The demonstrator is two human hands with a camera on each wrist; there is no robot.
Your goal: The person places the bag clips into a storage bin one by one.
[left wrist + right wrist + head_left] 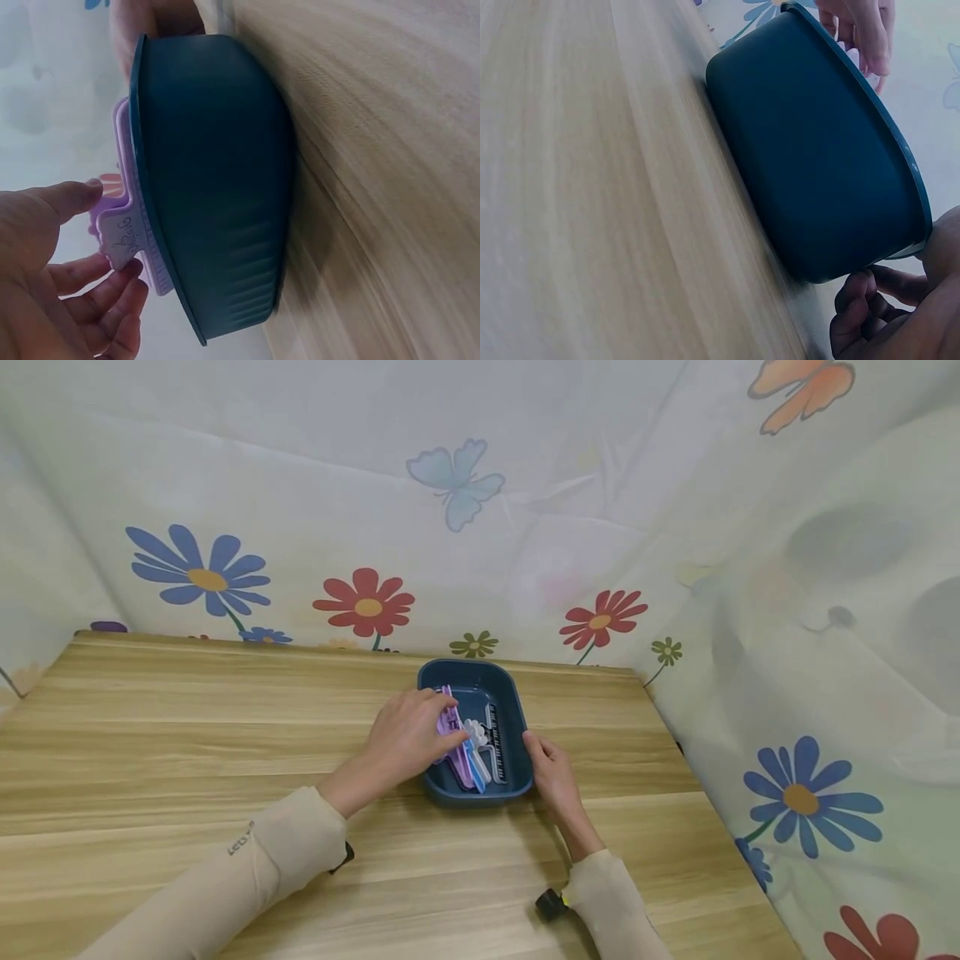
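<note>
Head view: a dark blue plastic tub stood on the wooden table, near its far edge, against a flower-printed cloth backdrop. Inside the tub lay several clips, among them a purple hair clip, a white flower-shaped clip and a blue one. The left hand reached over the tub's left rim, its fingers curled around the purple hair clip. The right hand rested against the tub's right wall, fingers relaxed, grasping nothing.

Left wrist view: the purple hair clip protruded above the tub's rim, pinched between the thumb and fingers of the left hand.

Right wrist view: the right hand touched the tub's outer wall at its near corner, fingers loosely bent. The left hand showed beyond the tub's far rim.
</note>
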